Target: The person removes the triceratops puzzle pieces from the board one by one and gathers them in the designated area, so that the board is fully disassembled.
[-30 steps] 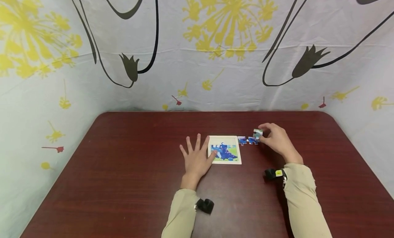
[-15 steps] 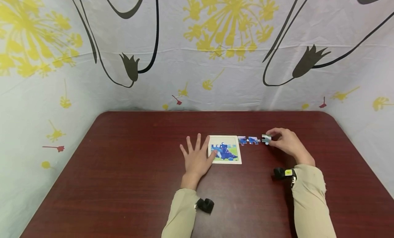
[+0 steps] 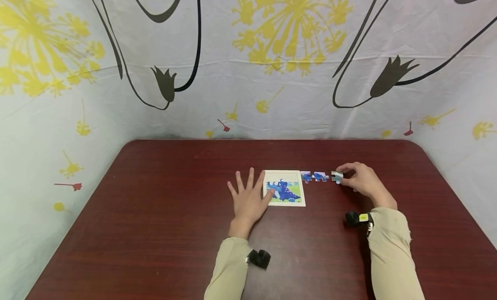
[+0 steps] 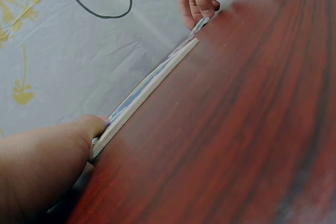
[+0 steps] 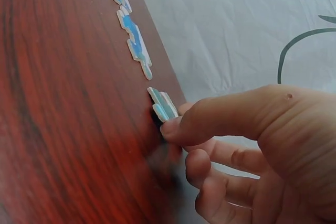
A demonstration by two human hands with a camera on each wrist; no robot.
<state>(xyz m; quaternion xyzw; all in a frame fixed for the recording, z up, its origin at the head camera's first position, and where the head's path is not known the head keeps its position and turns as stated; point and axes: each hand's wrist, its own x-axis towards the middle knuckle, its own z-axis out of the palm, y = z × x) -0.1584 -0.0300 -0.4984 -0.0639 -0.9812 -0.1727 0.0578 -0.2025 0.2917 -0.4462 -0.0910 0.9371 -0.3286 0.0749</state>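
The spread left hand [image 3: 248, 203] touches a part-filled, cream-framed puzzle [image 3: 283, 175], the right hand [image 3: 365, 181] pinching a pale-green jigsaw piece [image 3: 335, 176], two blue pieces [image 3: 320, 176] unplaced between.

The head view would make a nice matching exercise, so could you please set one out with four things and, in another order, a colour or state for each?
Column one
1. left hand
2. table
3. right hand
4. puzzle tray

Column two
A. pinches a loose puzzle piece
B. pale-framed, with a blank strip inside its far side
C. spread wide, partly over the puzzle tray
D. dark reddish brown

Right pairs: 1-C, 2-D, 3-A, 4-B
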